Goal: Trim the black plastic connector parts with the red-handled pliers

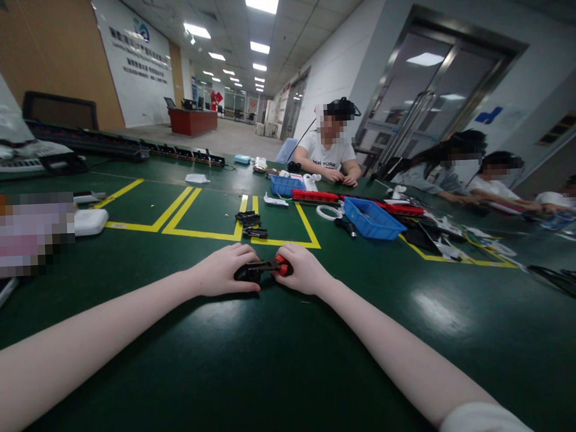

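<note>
The person's bare left forearm (106, 322) and bare right forearm (384, 339) reach in from the lower corners and converge ahead. The bare left hand (223, 270) and bare right hand (304, 269), near each other but apart, face inward, fingers curled in grips, wrists fairly straight.

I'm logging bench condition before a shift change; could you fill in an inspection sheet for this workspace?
Surface: green table, marked with yellow tape.
Job's things: black part and red-handled tool, both in hand; loose black pieces beyond.
Clutter: blue tray right of the yellow-taped area, other items around it.
Hands: left hand grips the black part; right hand grips the tool's red end.
Cables: black cables at far right.
Surroundings: co-workers seated across and to the right; ceiling lights on.
</note>
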Action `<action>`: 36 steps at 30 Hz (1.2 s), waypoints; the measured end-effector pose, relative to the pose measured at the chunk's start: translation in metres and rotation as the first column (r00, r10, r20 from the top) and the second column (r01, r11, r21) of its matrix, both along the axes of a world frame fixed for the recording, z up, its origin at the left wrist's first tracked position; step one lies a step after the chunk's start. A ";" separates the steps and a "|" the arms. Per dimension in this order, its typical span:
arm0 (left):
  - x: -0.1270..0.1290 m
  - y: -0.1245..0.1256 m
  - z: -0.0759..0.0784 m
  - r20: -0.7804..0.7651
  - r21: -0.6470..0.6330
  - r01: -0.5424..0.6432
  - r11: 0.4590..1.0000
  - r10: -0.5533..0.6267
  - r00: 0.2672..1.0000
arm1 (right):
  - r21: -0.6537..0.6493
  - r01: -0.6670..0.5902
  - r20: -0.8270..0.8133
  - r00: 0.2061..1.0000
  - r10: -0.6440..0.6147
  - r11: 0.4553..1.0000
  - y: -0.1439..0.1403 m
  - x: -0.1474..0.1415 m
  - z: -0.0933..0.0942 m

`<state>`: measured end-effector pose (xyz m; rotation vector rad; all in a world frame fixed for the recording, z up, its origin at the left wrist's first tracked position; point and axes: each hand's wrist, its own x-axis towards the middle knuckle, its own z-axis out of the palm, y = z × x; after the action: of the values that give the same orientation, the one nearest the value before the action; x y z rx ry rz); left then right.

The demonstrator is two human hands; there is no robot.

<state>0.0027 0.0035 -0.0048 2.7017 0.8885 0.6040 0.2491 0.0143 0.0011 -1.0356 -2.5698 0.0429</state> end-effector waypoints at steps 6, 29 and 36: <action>0.000 0.000 0.000 0.013 0.005 0.004 1.000 -0.004 1.000 | 0.004 -0.006 -0.008 1.000 0.006 1.000 0.000 0.000 0.000; 0.000 0.000 0.000 -0.012 0.012 -0.011 1.000 0.011 1.000 | -0.003 0.003 0.009 1.000 -0.003 1.000 -0.001 -0.001 0.002; 0.000 0.001 -0.001 -0.038 0.020 -0.010 1.000 0.011 0.999 | -0.011 0.037 0.020 0.999 -0.036 0.999 -0.002 0.000 -0.001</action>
<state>0.0027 0.0047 -0.0061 2.7367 0.9114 0.5689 0.2486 0.0122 0.0005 -1.0919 -2.5702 0.0375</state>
